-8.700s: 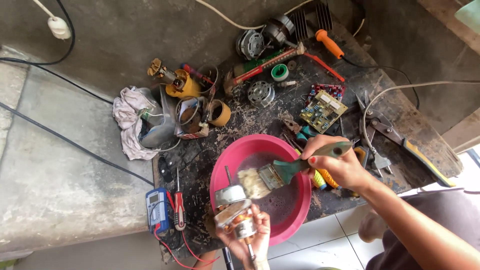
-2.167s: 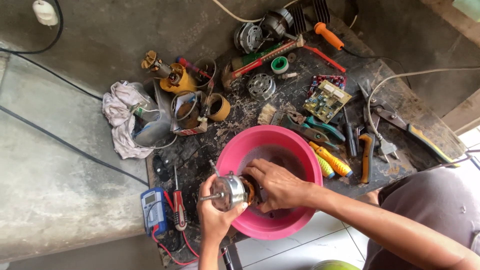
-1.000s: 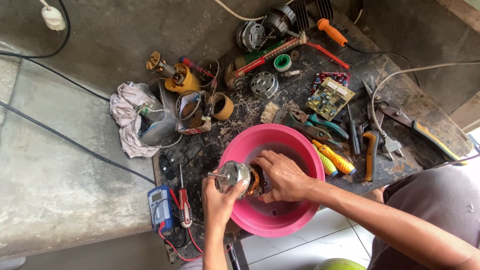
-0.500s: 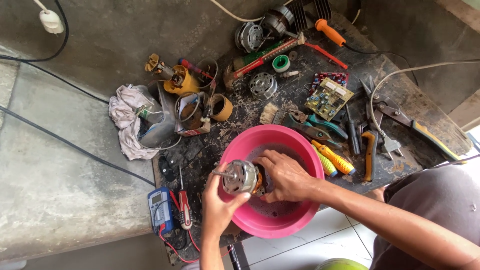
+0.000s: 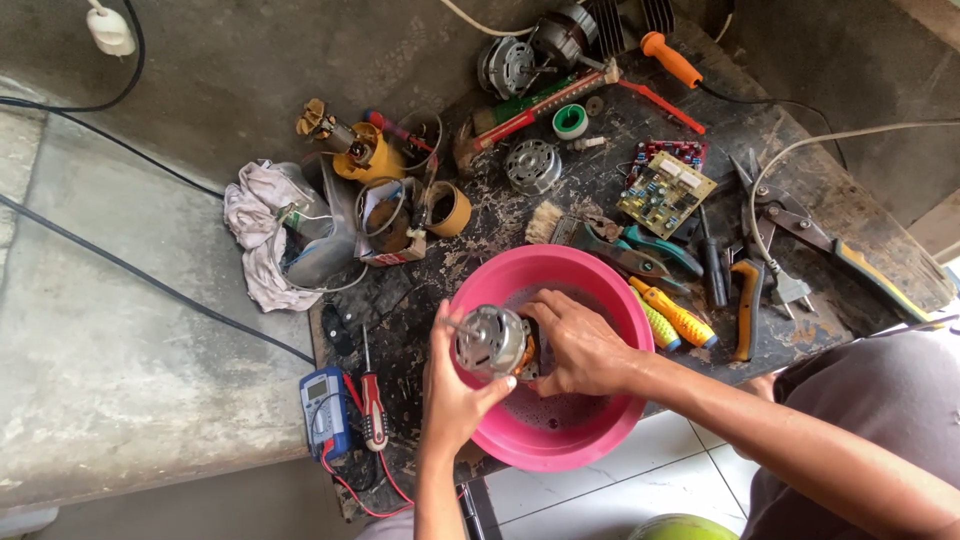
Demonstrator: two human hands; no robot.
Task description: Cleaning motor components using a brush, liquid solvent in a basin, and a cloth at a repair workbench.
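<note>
Head view looked straight down on a dark, grimy table (image 5: 560, 215) crowded with tools. Both hands were gathered over a pink plastic basin (image 5: 610, 290) near the table's front edge. The left hand (image 5: 452, 385) gripped a small silver electric motor (image 5: 490, 340) from below, fingers wrapped around its round housing, its thin shaft pointing up and to the left. The right hand (image 5: 580, 345) was clasped on the motor's other end, fingers curled over the part showing copper windings. The motor was held above the basin's left half, apart from its wet bottom.

Just right of the basin lay a yellow-handled screwdriver (image 5: 672, 312) and green-handled pliers (image 5: 640, 255). A green circuit board (image 5: 665, 190) sat farther back. To the left of the basin, a blue multimeter (image 5: 323, 410) lay beside a red-handled screwdriver (image 5: 372, 408). A crumpled white rag (image 5: 258, 235) rested at the table's left edge.
</note>
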